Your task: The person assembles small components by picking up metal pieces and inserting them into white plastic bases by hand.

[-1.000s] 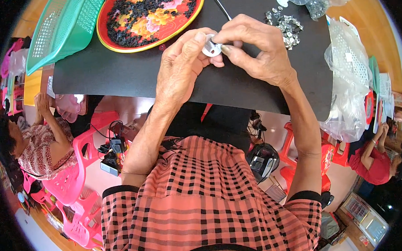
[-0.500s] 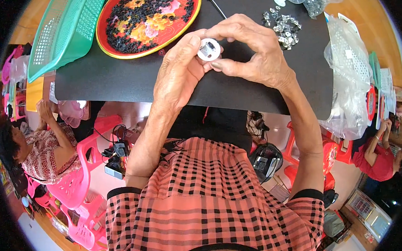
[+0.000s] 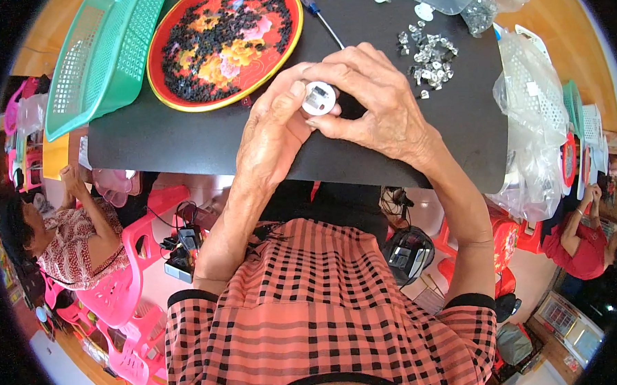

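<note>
On the tray, bits; left of it, basket; just right, screwdriver; farther right, clips; in front and right, held disc.

this place, it seems to me, is a small workshop. on the dark table lie a tray of tiny black parts, a heap of shiny pieces and a screwdriver. i see also a person on a pink chair and another person in red.
</note>
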`<state>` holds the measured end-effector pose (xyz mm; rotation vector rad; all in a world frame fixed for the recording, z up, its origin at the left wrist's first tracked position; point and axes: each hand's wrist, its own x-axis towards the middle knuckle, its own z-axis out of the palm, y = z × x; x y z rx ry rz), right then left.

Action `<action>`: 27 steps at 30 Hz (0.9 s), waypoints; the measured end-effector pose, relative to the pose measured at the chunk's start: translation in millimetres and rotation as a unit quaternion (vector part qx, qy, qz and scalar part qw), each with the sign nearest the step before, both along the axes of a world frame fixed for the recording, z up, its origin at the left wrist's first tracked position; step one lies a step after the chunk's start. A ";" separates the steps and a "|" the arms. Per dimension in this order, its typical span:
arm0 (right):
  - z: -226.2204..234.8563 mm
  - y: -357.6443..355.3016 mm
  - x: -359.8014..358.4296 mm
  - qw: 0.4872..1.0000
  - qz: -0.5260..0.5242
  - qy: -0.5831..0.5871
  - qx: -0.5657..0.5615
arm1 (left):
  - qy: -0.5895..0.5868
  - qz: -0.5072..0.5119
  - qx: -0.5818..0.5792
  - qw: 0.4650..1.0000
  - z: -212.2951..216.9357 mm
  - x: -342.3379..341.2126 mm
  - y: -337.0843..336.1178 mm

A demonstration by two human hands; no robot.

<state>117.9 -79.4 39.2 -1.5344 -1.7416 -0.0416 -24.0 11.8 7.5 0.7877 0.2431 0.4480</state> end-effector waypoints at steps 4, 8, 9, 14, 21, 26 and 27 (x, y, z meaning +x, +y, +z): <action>-0.8 -3.7 2.7 1.000 0.008 0.010 0.015 | 0.011 0.004 -0.006 1.000 0.2 1.2 -4.5; -2.3 -2.0 3.6 0.999 0.012 0.022 0.024 | 0.001 0.008 0.013 1.000 -2.2 -1.2 -7.1; -1.0 -1.4 1.6 0.999 0.015 0.032 0.021 | 0.005 0.022 0.016 1.000 -0.4 -4.3 -9.3; 0.9 -0.3 3.7 0.994 -0.026 0.104 0.006 | -0.040 0.022 -0.016 0.999 -3.7 -1.3 -5.6; 28.7 34.4 0.2 0.997 -0.011 0.071 -0.023 | -0.027 -0.005 -0.032 0.999 -10.9 -2.7 -5.3; 61.8 102.1 -14.4 0.999 0.020 0.043 -0.008 | -0.032 -0.026 -0.034 0.999 -10.6 -5.2 -6.7; 69.0 117.0 -19.6 0.999 0.030 0.023 0.003 | -0.026 -0.038 -0.040 0.998 -11.4 -4.3 -5.5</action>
